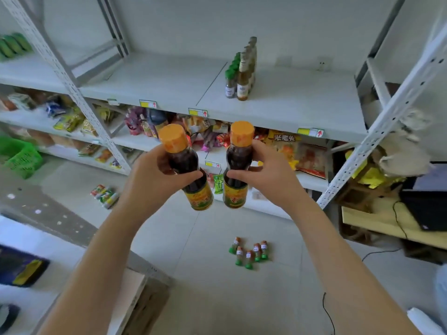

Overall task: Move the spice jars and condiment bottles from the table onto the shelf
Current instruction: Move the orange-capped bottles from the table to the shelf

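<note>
My left hand (150, 180) grips a dark sauce bottle (186, 168) with an orange cap and a yellow-green label, tilted slightly left. My right hand (263, 175) grips a matching bottle (238, 170), held about upright. Both bottles hang in the air in front of the white shelf (278, 110), just below its front edge. On that shelf stand two rows of bottles: green-capped jars (231, 78) and taller amber bottles (244, 73). Several small green-capped spice jars (249, 252) lie on the floor below my arms.
Lower shelves hold many snack packets (285, 151). Perforated white uprights (387, 117) frame the shelf on the right, another (70, 85) on the left. A green basket (21, 158) and a packet (105, 195) sit on the floor at left. The white table edge (135, 286) is at lower left.
</note>
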